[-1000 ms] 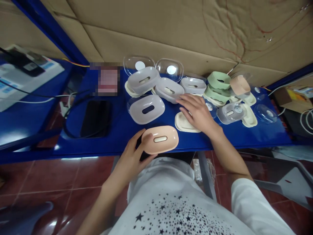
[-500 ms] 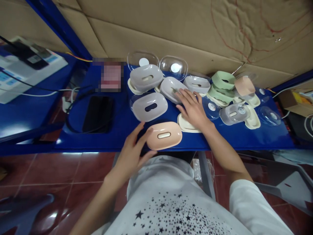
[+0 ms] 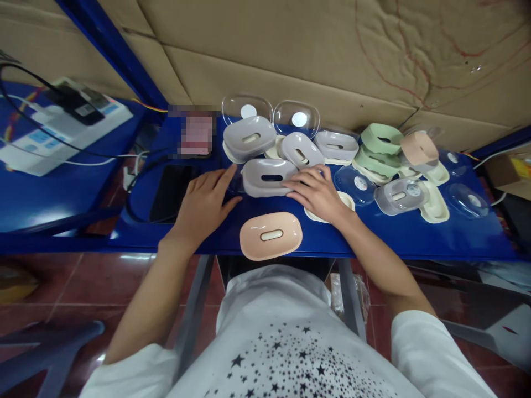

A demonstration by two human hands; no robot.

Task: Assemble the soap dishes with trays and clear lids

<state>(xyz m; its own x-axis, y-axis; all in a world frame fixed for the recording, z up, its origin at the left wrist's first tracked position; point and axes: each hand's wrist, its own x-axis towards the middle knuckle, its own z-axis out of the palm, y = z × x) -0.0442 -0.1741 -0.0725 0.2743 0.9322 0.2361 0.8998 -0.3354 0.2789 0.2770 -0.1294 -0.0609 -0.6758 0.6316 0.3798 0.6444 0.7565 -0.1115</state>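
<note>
A grey oval soap dish (image 3: pixel 258 188) with a dark open slot lies in the middle, between my hands. My right hand (image 3: pixel 317 193) has its fingertips on the dish's right end, seemingly gripping the rim. My left hand (image 3: pixel 203 202) is just left of it, fingers apart and empty, near a clear lid (image 3: pixel 235 181) partly hidden behind the dish. In front lies a peach soap dish (image 3: pixel 251 235) with a cream insert in its slot. A cream base (image 3: pixel 347 202) is partly covered by my right hand. Another grey dish (image 3: pixel 296 145) leans just behind the right fingers.
More grey dishes (image 3: pixel 249 126), clear lids (image 3: pixel 296 105), green dishes (image 3: pixel 381 132) and a peach piece (image 3: pixel 418 146) stand along the back of the blue table (image 3: pixel 435 237). A black phone-like slab (image 3: pixel 168 193) and cables lie at left. Cardboard (image 3: pixel 269 50) walls the back.
My left hand has moved up and left, away from the peach dish. My right hand has come down onto the middle grey dish, which has shifted right. The peach dish sits slightly further left.
</note>
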